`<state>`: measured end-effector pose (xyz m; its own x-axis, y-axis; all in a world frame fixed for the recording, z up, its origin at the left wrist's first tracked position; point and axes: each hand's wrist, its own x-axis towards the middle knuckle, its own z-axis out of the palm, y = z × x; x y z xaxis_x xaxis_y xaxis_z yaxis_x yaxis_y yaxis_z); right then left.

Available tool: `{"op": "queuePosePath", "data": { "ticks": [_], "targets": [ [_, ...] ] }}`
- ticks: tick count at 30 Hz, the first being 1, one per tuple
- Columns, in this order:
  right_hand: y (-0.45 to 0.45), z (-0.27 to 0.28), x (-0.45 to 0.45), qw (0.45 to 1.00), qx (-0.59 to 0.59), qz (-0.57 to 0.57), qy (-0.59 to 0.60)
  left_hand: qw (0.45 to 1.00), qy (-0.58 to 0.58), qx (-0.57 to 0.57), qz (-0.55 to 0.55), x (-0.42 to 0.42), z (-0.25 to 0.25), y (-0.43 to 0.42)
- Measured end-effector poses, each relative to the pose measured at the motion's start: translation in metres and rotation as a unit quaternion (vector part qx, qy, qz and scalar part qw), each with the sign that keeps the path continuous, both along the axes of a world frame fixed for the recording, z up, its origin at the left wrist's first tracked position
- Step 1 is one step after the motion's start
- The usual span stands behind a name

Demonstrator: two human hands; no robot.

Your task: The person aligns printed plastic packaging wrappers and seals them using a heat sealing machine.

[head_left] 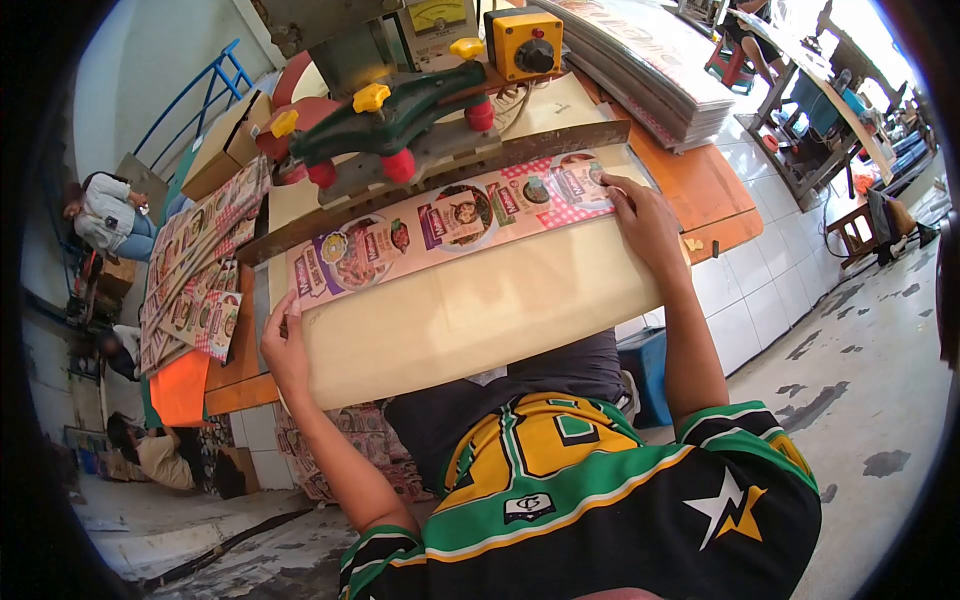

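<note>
A long printed strip (405, 245), pink with food pictures and checked patches, lies along a metal bar (440, 180) of a machine. Under and in front of it a cream sheet (480, 300) spreads toward my body. My left hand (286, 352) pinches the strip's left end, thumb on top, by the cream sheet's edge. At the right end, my right hand (645, 225) grips the strip between thumb and fingers. Behind the bar stands a dark green clamp frame (435, 112) with red feet and yellow knobs.
Stacked printed strips (200, 255) lie on the left. A yellow control box (524, 45) with a black knob sits behind the machine. A thick pile of printed sheets (640, 70) rests at the back right. Other people (115, 215) sit at the far left.
</note>
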<state>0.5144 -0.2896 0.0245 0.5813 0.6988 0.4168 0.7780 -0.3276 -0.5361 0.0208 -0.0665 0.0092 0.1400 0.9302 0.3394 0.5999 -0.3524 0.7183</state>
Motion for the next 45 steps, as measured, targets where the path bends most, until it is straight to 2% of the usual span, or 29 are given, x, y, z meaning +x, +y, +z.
{"op": "queuePosePath", "data": {
  "ticks": [8, 12, 14, 16, 17, 23, 24, 25, 26, 29, 45],
  "targets": [
    [-0.001, 0.002, 0.001, 1.0, 0.004, 0.0, 0.007, 0.999, -0.018, -0.037, 0.029, 0.009, 0.013, -0.007],
    [-0.001, 0.013, 0.0, 0.996, -0.008, -0.005, 0.088, 0.999, -0.034, -0.032, 0.0, 0.003, 0.008, 0.005],
    [0.001, 0.016, 0.006, 0.993, -0.006, 0.007, 0.117, 0.999, 0.01, -0.034, -0.024, 0.005, 0.016, 0.011],
    [0.003, 0.021, 0.013, 0.986, -0.085, 0.019, 0.14, 0.997, 0.013, -0.063, -0.03, 0.009, 0.024, 0.018],
    [0.008, 0.021, 0.017, 0.986, -0.085, 0.019, 0.14, 0.995, 0.017, -0.092, -0.037, 0.011, 0.027, 0.022],
    [0.028, 0.024, 0.021, 0.986, -0.12, 0.023, 0.113, 0.995, 0.065, -0.062, -0.052, 0.019, 0.022, 0.049],
    [0.031, 0.018, 0.02, 0.992, -0.105, 0.009, 0.063, 0.995, 0.065, -0.063, -0.05, 0.018, 0.017, 0.05],
    [0.033, 0.014, 0.02, 0.996, -0.089, -0.005, 0.013, 0.997, 0.056, -0.017, -0.057, 0.017, 0.01, 0.051],
    [0.034, 0.01, 0.02, 0.996, -0.09, -0.005, 0.013, 0.996, 0.047, 0.029, -0.065, 0.016, 0.005, 0.052],
    [0.034, 0.005, 0.02, 0.998, -0.065, -0.019, -0.004, 0.996, 0.057, 0.021, -0.066, 0.011, -0.001, 0.057],
    [0.034, 0.012, 0.015, 0.994, -0.103, -0.036, -0.019, 0.994, 0.104, 0.014, -0.027, 0.014, 0.002, 0.054]
  ]
}}
